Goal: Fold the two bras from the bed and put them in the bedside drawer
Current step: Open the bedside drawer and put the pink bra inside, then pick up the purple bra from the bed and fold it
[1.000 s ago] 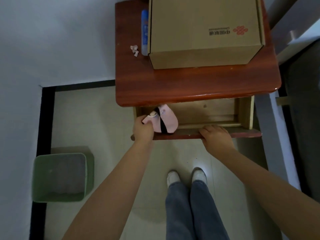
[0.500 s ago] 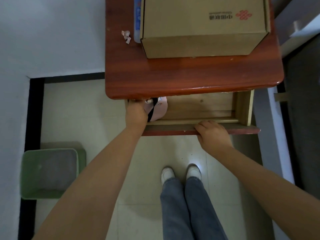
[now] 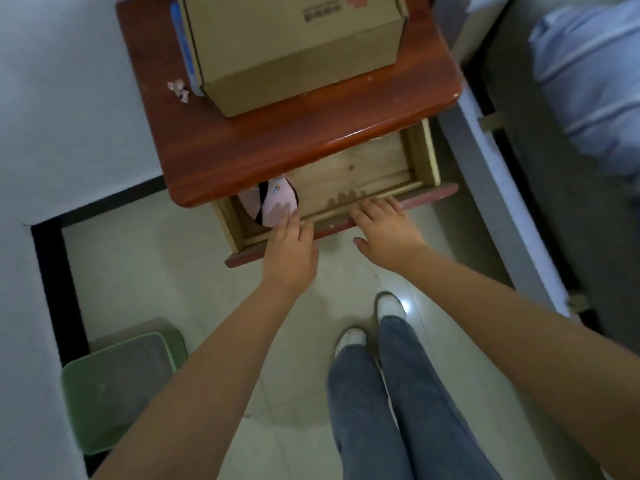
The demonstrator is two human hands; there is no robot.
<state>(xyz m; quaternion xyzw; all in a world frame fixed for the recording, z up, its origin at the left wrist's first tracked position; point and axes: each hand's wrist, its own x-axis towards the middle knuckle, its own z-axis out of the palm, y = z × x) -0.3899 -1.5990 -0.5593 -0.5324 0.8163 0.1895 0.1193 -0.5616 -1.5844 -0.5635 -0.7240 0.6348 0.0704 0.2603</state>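
A folded pink bra point(image 3: 268, 204) with a black strap lies in the left end of the open bedside drawer point(image 3: 420, 152), partly under the red-brown tabletop point(image 3: 311, 129). My left hand point(image 3: 291, 249) rests flat on the drawer's front edge, fingertips touching the bra, holding nothing. To its right, my right hand point(image 3: 384, 226) lies on the same front edge with its fingers spread and nothing in it. Only one bra is in sight.
A cardboard box point(image 3: 294, 46) and a blue tube point(image 3: 180, 46) stand on the bedside table, with a scrap of pink paper point(image 3: 178, 90) beside them. A green bin point(image 3: 117, 386) sits on the floor at lower left. The bed point(image 3: 588, 98) lies to the right. My legs and shoes are below.
My left hand has let go of the bra, which now lies in the drawer, and has drawn back to the front edge. The view has tilted towards the bed.
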